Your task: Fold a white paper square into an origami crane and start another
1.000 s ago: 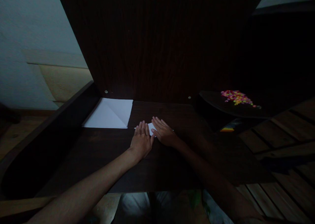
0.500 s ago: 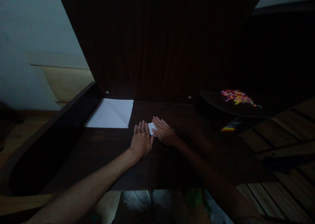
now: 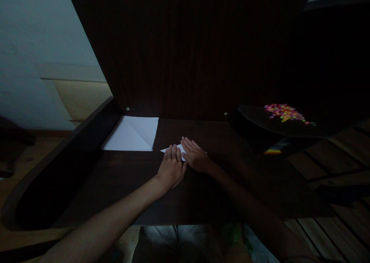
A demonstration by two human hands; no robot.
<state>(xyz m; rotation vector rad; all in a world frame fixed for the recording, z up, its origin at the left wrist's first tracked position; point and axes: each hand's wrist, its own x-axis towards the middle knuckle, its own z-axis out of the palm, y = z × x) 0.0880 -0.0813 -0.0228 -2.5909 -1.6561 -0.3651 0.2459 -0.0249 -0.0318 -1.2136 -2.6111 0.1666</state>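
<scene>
Covering pointed white paper [image 3: 181, 149], flat left hand [image 3: 171, 168], right hand [image 3: 196, 157]

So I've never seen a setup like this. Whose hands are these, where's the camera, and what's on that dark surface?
There's no machine here: these are a person's own bare hands. Everything is seen through one camera worn on that person's head, looking forward and down.

The left hand and right hand lie side by side, palms down, over a small white folded paper on the dark desktop. They seem to be flattening it rather than grasping it.

To the left lies larger white paper with a diagonal crease. On a low shelf to the right is a pile of small colorful pieces, too small to identify.
</scene>
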